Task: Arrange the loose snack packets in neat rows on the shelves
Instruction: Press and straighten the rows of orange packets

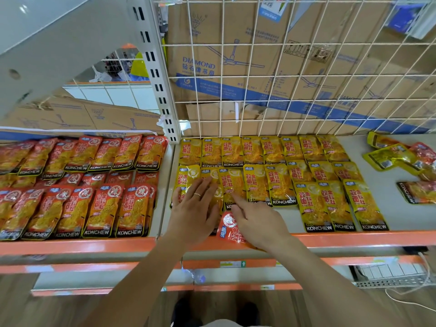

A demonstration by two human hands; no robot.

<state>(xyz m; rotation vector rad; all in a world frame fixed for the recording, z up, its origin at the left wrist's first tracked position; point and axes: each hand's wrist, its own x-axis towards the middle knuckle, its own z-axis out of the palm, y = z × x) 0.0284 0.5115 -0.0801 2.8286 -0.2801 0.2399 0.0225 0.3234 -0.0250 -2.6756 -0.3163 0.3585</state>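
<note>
Yellow snack packets lie in rows on the right shelf, red ones in rows on the left shelf. My left hand lies flat with spread fingers on the yellow packets at the front left of the right shelf. My right hand rests over a loose red packet at the shelf's front edge, its forefinger stretched onto a yellow packet. Whether it grips the red packet is hidden.
A loose heap of yellow and red packets sits at the far right of the shelf. A white wire grid backs the shelf, with cardboard boxes behind. An orange rail edges the front. A lower shelf shows below.
</note>
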